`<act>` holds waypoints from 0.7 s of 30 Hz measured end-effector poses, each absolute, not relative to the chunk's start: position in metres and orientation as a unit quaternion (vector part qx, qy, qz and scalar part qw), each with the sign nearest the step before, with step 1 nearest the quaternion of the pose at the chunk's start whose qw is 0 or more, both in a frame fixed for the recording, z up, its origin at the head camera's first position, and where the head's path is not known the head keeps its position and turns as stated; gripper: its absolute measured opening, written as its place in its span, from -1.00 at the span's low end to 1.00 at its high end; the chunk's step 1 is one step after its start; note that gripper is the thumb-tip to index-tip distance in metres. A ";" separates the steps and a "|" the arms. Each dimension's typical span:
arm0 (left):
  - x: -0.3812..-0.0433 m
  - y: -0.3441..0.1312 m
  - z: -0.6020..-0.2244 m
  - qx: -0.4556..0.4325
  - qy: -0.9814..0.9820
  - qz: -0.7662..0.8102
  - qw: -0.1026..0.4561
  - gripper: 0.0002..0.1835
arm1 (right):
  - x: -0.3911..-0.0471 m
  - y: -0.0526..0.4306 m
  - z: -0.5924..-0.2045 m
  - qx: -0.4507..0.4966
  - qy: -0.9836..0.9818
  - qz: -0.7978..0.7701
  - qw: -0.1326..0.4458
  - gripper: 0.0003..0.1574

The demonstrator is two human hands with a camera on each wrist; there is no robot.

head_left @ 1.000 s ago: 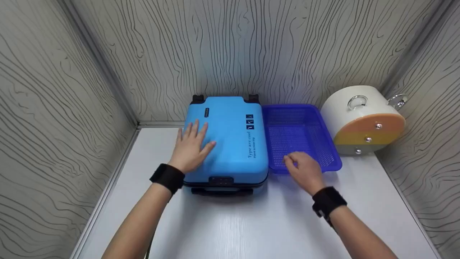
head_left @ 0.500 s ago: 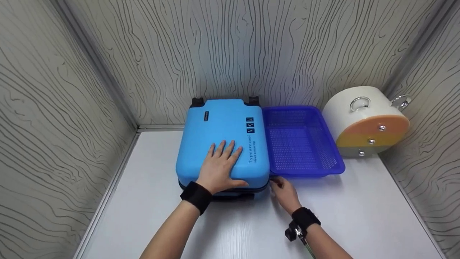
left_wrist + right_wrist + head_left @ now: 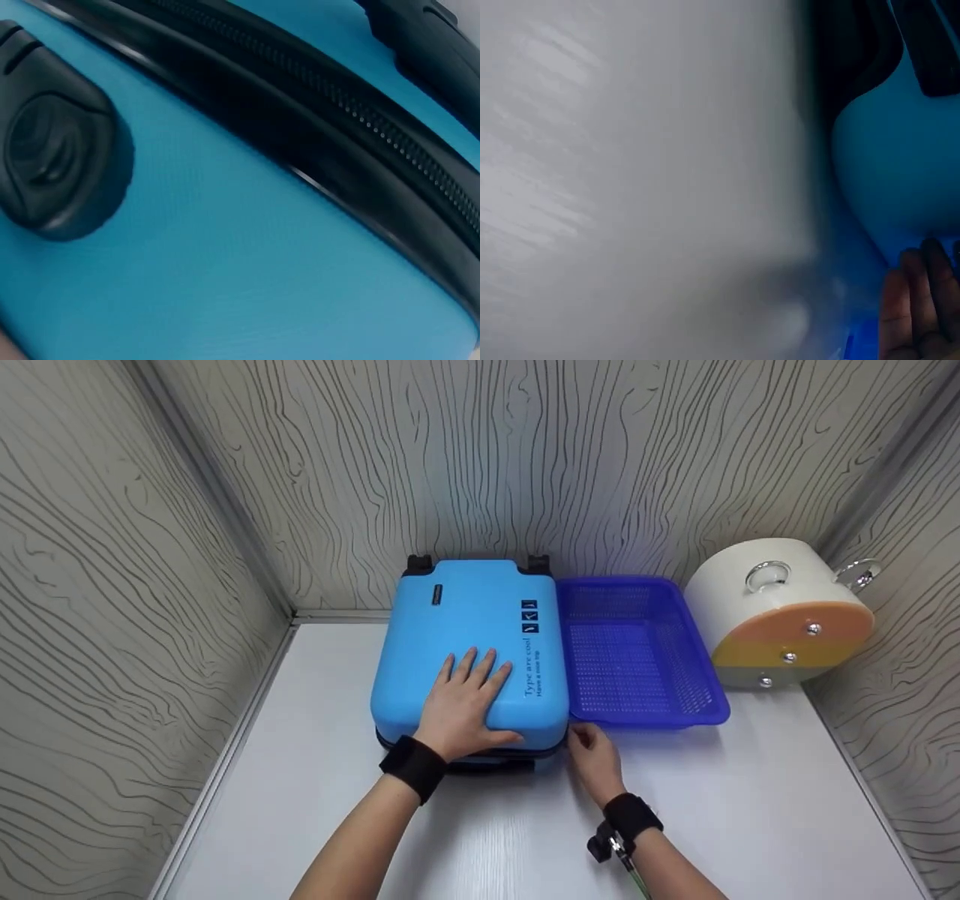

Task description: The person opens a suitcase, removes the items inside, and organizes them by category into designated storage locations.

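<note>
Head view shows me the blue suitcase [image 3: 472, 619] marked "Type are cool" on the bench [image 3: 480, 840]; left hand [image 3: 461, 711] spreads on it, right hand [image 3: 598, 761] is at its near-right corner, grip I cannot tell.

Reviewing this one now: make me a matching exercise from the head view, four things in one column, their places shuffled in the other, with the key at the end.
Things
1. left hand
2. basket
3. white container
4. right hand

Places
A. between the suitcase and the white container
B. at the suitcase's near right corner
C. farthest right of the four
D. spread on the suitcase's top

Pairs: 1-D, 2-A, 3-C, 4-B
</note>
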State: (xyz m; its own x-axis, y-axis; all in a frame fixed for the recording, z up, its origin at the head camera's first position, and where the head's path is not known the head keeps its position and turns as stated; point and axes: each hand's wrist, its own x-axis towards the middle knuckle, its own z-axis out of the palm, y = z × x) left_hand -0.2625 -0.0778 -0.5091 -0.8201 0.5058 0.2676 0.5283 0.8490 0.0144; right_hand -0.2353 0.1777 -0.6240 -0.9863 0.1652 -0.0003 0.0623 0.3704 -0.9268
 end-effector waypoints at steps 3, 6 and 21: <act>-0.263 -0.078 -0.508 -0.273 -0.953 -0.042 0.125 0.27 | -0.233 0.177 -0.624 -0.069 -0.827 0.555 0.063 -0.72; -0.263 -0.078 -0.507 -0.272 -0.954 -0.040 0.122 0.27 | -0.232 0.175 -0.623 -0.066 -0.825 0.555 0.084 -0.69; -0.262 -0.077 -0.506 -0.272 -0.954 -0.043 0.115 0.25 | -0.214 0.190 -0.623 0.006 -0.882 0.415 0.221 -0.83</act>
State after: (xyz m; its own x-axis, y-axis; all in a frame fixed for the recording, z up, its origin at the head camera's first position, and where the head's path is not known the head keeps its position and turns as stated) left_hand -0.2617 -0.0773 -0.5063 -0.8257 0.5091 0.2428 0.5290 0.8484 0.0200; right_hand -0.2138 0.1899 -0.6227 -0.9022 0.1738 0.3947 -0.1933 0.6551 -0.7304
